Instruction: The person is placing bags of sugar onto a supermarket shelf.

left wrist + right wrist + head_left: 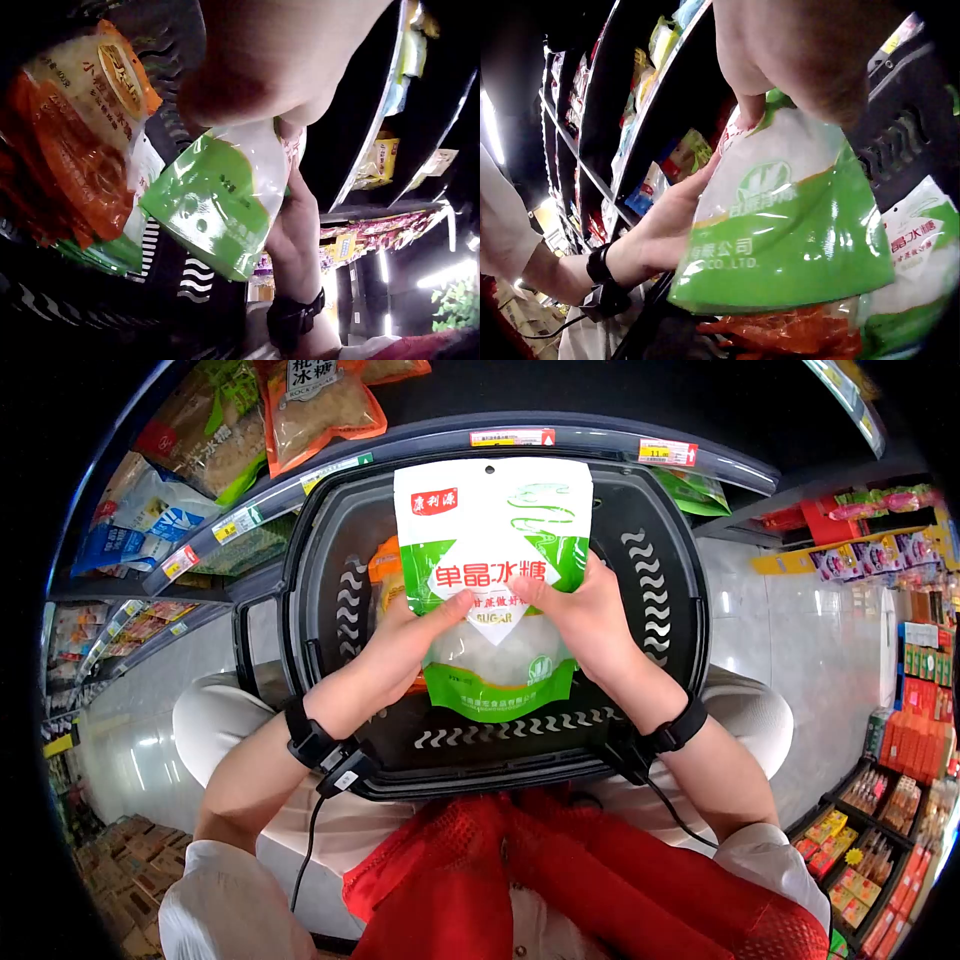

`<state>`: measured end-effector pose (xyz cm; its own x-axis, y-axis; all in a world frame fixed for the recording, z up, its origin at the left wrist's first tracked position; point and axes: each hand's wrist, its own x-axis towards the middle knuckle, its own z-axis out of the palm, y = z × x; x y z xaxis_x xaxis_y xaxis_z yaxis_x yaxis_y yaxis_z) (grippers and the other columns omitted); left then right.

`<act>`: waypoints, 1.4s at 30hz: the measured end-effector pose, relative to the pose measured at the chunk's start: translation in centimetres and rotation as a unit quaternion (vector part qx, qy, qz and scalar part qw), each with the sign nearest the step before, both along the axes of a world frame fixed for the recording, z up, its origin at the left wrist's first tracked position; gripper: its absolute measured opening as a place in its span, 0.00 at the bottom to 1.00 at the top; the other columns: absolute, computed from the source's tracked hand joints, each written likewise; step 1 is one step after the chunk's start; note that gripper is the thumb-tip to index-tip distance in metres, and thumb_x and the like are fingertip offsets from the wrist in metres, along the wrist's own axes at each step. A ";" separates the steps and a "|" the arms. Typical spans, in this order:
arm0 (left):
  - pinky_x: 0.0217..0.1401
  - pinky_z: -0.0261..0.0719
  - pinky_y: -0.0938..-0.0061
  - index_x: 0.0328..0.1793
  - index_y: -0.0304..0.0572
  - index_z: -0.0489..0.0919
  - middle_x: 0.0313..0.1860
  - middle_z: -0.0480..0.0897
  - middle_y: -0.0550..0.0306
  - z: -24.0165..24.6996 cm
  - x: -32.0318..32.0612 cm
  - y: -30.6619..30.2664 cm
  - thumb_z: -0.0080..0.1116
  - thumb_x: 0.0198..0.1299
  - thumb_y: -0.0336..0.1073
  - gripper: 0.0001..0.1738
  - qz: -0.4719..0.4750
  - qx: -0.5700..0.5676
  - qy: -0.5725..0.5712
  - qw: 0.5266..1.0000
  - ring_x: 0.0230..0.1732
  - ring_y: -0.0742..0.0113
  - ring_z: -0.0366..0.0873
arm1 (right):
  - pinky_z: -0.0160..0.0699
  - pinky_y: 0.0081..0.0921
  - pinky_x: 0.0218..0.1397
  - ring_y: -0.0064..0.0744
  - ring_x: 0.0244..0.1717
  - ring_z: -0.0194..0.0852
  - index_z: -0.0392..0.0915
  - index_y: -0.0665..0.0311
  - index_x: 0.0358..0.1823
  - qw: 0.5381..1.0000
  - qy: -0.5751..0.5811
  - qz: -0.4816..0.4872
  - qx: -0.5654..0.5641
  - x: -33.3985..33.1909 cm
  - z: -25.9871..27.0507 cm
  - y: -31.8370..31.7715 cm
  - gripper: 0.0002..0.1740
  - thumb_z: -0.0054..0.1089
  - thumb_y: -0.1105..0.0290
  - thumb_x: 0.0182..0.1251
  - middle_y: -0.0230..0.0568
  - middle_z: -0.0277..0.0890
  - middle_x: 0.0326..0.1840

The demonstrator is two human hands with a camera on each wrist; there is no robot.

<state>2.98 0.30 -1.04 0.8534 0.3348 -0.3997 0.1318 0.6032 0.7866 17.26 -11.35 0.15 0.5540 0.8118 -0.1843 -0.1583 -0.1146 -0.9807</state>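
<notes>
A green and white bag of rock sugar [490, 650] is held upright over a black shopping basket [380, 750]. My left hand [405, 645] grips its left edge with the thumb across the front. On the opposite edge my right hand [590, 622] pinches it the same way, thumb near the printed name. The fingers behind the bag are hidden in the head view. Inside the basket, an orange bag [82, 142] lies beside a second green and white bag [919, 247], as the wrist views show.
A shelf edge with price tags [512, 438] runs just beyond the basket. Bagged sugar [320, 420] stands on the shelf at upper left. Snack racks [900, 555] line the right side. Red cloth [440, 880] hangs near my lap, and wrist straps trail cables.
</notes>
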 end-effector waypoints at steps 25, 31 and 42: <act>0.53 0.72 0.72 0.58 0.36 0.64 0.52 0.74 0.52 2.1 -0.3 0.4 0.53 0.58 0.32 0.23 0.011 -0.049 -0.010 0.999 0.51 0.67 0.73 | 0.73 0.23 0.45 0.27 0.41 0.74 0.71 0.73 0.46 0.988 0.153 -0.003 -0.007 -0.2 0.5 -0.2 0.15 0.56 0.73 0.59 0.44 0.75 0.44; 0.49 0.75 0.72 0.59 0.35 0.65 0.51 0.74 0.52 1.6 -0.4 0.2 0.54 0.58 0.34 0.23 0.014 -0.052 0.049 0.997 0.49 0.66 0.74 | 0.73 0.24 0.45 0.27 0.41 0.74 0.70 0.74 0.48 0.973 0.226 0.023 -0.050 -0.3 0.8 -0.3 0.18 0.56 0.70 0.60 0.44 0.75 0.44; 0.48 0.76 0.72 0.57 0.35 0.65 0.50 0.74 0.51 1.8 0.1 0.3 0.50 0.61 0.40 0.22 0.047 -0.130 0.023 0.990 0.48 0.66 0.75 | 0.74 0.24 0.44 0.27 0.40 0.74 0.71 0.73 0.48 0.978 0.207 0.020 -0.015 -0.3 0.2 -0.4 0.18 0.56 0.68 0.60 0.43 0.75 0.43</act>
<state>3.04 0.61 0.78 0.8020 0.2932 -0.5205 0.0972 0.7956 0.5980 16.93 -11.75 0.39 0.3948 0.8220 -0.4103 -0.5366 -0.1562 -0.8293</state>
